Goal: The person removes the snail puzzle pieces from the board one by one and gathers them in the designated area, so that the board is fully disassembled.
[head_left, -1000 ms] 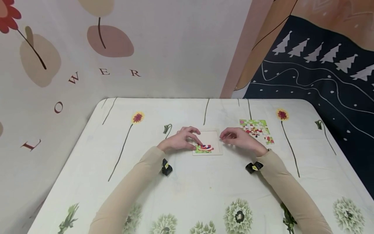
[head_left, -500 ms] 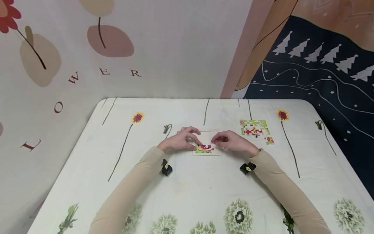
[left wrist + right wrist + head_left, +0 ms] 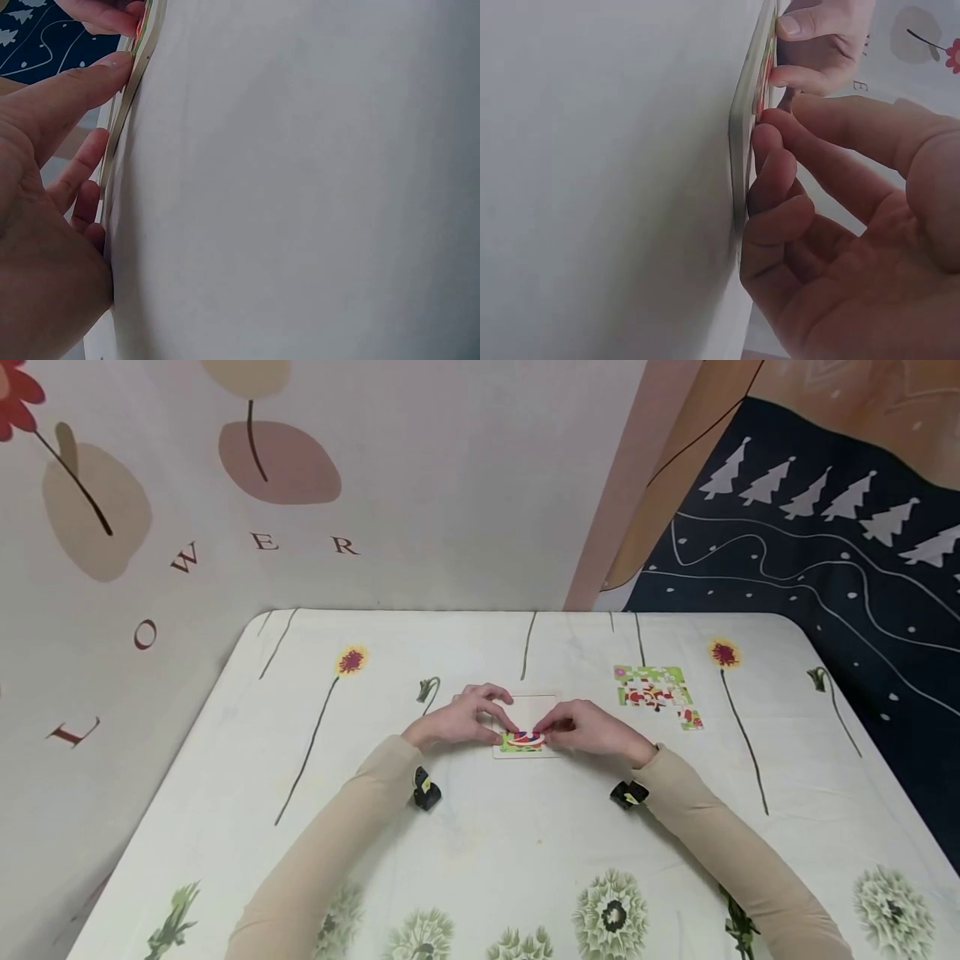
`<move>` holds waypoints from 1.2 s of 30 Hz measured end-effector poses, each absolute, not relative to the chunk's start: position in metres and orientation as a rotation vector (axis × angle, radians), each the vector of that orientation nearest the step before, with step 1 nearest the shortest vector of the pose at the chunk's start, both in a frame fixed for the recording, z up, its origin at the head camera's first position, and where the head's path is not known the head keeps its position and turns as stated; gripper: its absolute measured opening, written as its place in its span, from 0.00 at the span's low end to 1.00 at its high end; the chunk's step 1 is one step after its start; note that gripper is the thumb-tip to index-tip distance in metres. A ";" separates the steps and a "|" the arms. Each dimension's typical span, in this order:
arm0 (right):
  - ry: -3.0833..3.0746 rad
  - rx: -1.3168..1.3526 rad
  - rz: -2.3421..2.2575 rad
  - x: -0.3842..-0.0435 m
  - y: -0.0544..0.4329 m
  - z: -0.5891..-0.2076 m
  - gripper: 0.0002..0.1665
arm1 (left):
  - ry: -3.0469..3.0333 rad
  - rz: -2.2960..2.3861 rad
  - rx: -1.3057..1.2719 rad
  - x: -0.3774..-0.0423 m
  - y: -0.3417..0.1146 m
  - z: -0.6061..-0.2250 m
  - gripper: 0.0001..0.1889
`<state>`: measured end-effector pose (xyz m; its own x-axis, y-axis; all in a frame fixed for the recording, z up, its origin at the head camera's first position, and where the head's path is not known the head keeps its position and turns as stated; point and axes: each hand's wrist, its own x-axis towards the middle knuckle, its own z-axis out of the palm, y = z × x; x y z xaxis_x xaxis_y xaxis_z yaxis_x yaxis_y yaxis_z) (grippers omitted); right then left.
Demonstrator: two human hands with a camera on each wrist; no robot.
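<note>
A shallow, pale puzzle tray lies flat on the table with joined, colourful jigsaw pieces along its near side. My left hand rests at the tray's left, its thumb and index fingertips touching the pieces. In the left wrist view, the thumb of that hand reaches the tray's edge. From the right, my right hand pinches the end of a puzzle piece with thumb and index finger. The right wrist view shows its fingertips at a red piece; the fingers hide most of it.
A group of loose puzzle pieces, green, red and white, lies right of the tray. One more piece sits at its near right corner. A flower-print cloth covers the table, and a printed wall stands behind.
My right hand has moved left and slightly nearer, from beside the tray's right edge to the right end of the laid pieces. The left hand stays in place.
</note>
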<state>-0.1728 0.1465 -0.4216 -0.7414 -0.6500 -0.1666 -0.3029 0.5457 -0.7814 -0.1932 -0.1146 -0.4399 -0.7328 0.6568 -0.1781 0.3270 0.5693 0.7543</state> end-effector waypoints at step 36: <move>2.217 -0.692 -1.252 -0.176 0.140 -0.429 0.08 | 2.355 1.012 0.804 -0.194 -0.114 -0.440 0.13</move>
